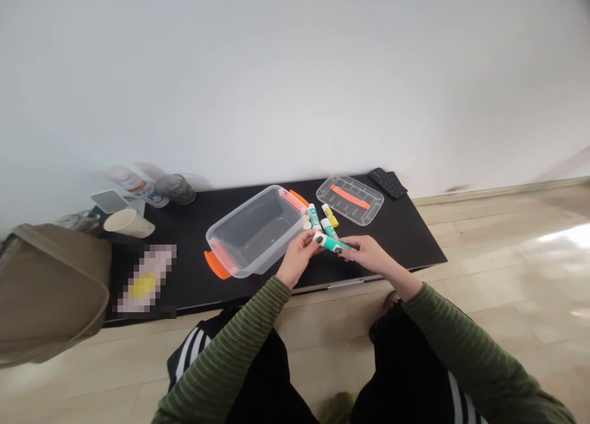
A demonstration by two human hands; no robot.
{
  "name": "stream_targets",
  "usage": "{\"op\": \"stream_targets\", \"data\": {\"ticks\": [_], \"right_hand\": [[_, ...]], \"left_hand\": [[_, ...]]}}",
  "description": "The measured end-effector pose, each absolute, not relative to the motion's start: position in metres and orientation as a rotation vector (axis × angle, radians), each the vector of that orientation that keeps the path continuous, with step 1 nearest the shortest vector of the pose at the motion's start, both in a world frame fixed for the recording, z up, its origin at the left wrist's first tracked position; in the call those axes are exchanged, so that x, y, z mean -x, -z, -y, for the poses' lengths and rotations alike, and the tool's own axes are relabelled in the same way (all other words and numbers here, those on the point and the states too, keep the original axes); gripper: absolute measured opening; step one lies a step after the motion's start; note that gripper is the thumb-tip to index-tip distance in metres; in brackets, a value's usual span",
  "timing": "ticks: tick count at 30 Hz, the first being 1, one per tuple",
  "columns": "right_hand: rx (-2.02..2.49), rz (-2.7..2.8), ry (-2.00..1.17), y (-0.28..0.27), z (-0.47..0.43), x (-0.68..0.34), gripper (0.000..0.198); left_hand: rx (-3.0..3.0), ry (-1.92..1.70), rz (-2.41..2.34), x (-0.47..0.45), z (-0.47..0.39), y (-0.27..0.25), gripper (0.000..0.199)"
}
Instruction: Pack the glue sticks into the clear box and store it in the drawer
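Note:
A green glue stick with a white cap (330,243) is held between both hands above the front of the black table. My left hand (299,252) pinches its white end. At the other end, my right hand (366,252) has its fingers closed round the green body. Just beyond the hands lie more glue sticks: a green one (314,215), a second green one (329,228) and a yellow one (330,215). To the left sits a clear plastic box (276,261) with orange latches, its top uncovered. Its clear lid (375,198) with an orange handle lies flat behind the sticks.
A black dotted object (388,183) rests at the table's back right corner. On the left are a paper cup (131,224), a dark cup (176,189), a spray can (138,186) and a brown lampshade-like object (55,289). The wall borders the table's back.

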State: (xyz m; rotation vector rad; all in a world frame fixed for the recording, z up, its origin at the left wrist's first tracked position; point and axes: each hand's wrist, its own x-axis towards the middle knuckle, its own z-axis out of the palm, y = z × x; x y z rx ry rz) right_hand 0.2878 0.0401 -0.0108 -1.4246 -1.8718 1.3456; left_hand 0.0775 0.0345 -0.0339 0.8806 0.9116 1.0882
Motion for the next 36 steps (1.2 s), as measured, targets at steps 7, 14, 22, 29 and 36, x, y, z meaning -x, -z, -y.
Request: {"op": "stream_targets", "data": {"ticks": [7, 14, 22, 29, 36], "right_hand": [[1.308, 1.693, -1.886, 0.012, -0.046, -0.295, 0.041], [1.289, 1.716, -1.816, 0.009, -0.052, -0.29, 0.045], [2.11, 2.02, -0.671, 0.016, -0.066, -0.293, 0.033], [2.279, 2.153, -0.505, 0.025, -0.073, -0.285, 0.034], [2.281, 2.155, -0.454, 0.034, -0.082, -0.278, 0.032]], "left_hand": [[-0.845, -1.024, -0.9, -0.08, -0.035, 0.036, 0.04], [-0.755, -1.071, -0.971, -0.085, -0.039, 0.04, 0.04], [-0.693, -1.127, -1.302, -0.08, -0.061, 0.057, 0.021], [-1.213, -1.188, -1.504, -0.067, -0.072, 0.061, 0.032], [-1.697, -1.071, -1.498, -0.069, -0.078, 0.06, 0.039]]}}
